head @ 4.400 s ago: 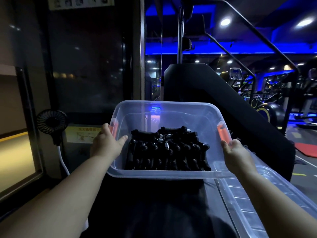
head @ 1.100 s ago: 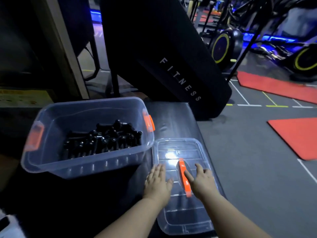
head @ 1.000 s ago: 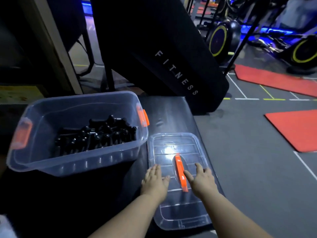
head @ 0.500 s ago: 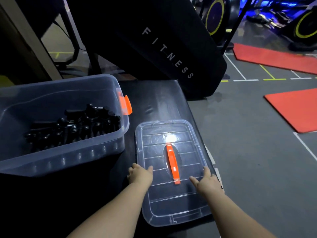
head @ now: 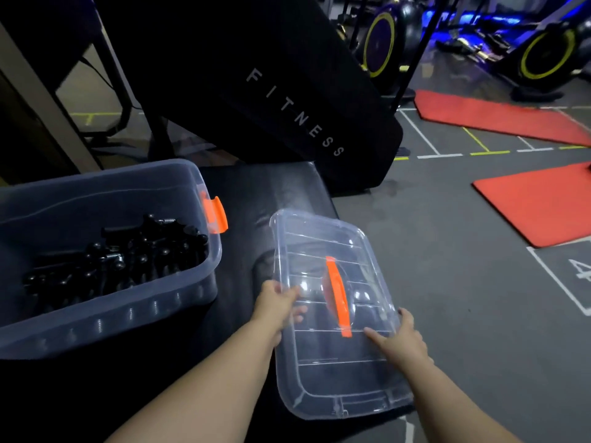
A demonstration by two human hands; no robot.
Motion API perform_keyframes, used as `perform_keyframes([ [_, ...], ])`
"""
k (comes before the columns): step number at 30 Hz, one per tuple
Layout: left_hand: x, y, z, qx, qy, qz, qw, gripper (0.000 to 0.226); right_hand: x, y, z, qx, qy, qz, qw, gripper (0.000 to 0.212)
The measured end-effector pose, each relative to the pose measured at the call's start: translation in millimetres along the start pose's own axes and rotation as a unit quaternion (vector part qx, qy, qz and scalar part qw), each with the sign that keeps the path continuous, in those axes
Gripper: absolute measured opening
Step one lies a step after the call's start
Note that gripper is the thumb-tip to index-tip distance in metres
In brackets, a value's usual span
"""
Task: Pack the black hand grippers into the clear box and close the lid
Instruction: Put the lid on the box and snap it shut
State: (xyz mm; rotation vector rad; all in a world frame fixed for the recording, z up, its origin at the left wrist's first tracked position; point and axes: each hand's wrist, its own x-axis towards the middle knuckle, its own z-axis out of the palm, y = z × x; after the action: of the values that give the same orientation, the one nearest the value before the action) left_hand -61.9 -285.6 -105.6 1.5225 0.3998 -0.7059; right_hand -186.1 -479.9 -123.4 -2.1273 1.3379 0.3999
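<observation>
1. While both forearms reach in from the near edge, the left hand (head: 276,300) and the right hand (head: 401,335) clamp the clear lid (head: 332,362) by its two long sides, thumbs on top and fingers curled over the rims. Each grip is closed on the lid, left on the left rim, right on the right rim.
2. The lid sits tilted, its far end raised off the dark tabletop (head: 256,193), so it looks lifted rather than resting. Its long axis runs away from the person, and the orange handle (head: 337,295) lies along that axis between the two hands.
3. Further out and to the left stands the clear box (head: 134,302), open, well apart from the lid. The black hand grippers (head: 121,263) lie heaped inside it, so the packing appears done.
4. The relation that matters: the box lies left and slightly beyond the lid, nearer the left hand. Its long axis seems to run across the view, while the lid's runs away, so the lid likely needs a turn as it travels left.
5. The orange latch (head: 216,214) on the box's right end faces the lid.
6. Beyond stand a black panel (head: 287,91) lettered FITNESS and red mats (head: 537,206) on the floor.
</observation>
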Motion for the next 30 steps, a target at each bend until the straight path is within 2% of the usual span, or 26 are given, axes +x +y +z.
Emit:
perform_keyframes([
  [8,-45,98,-1,-0.108,-0.017,0.127,0.986,0.023,-30,-66,-73,0.077,0.107,-0.039,0.99,0.103],
  [13,-68,141,-30,-0.237,0.048,0.174,0.954,0.03,-69,-116,-90,0.201,0.171,-0.008,0.965,0.105],
  [15,-78,156,-47,-0.291,0.087,0.187,0.934,0.03,-85,-136,-85,0.276,0.138,-0.013,0.951,0.104],
  [17,-87,166,-67,-0.336,0.125,0.191,0.914,0.03,-103,-159,-72,0.387,0.059,-0.021,0.92,0.103],
  [19,-93,171,-89,-0.368,0.159,0.189,0.897,0.03,-128,-186,-58,0.453,-0.028,-0.035,0.89,0.086],
  [21,-97,172,-112,-0.382,0.199,0.192,0.882,0.028,-150,-211,-44,0.468,-0.077,-0.064,0.878,0.062],
  [24,-102,172,-147,-0.405,0.219,0.201,0.864,0.025,-173,-242,-23,0.466,-0.08,-0.097,0.876,0.046],
  [27,-109,171,-179,-0.412,0.224,0.208,0.858,0.025,-185,-261,-3,0.432,-0.063,-0.134,0.889,0.049],
  [30,-109,167,-212,-0.41,0.218,0.205,0.862,0.038,-186,-275,10,0.401,-0.041,-0.164,0.9,0.041],
])
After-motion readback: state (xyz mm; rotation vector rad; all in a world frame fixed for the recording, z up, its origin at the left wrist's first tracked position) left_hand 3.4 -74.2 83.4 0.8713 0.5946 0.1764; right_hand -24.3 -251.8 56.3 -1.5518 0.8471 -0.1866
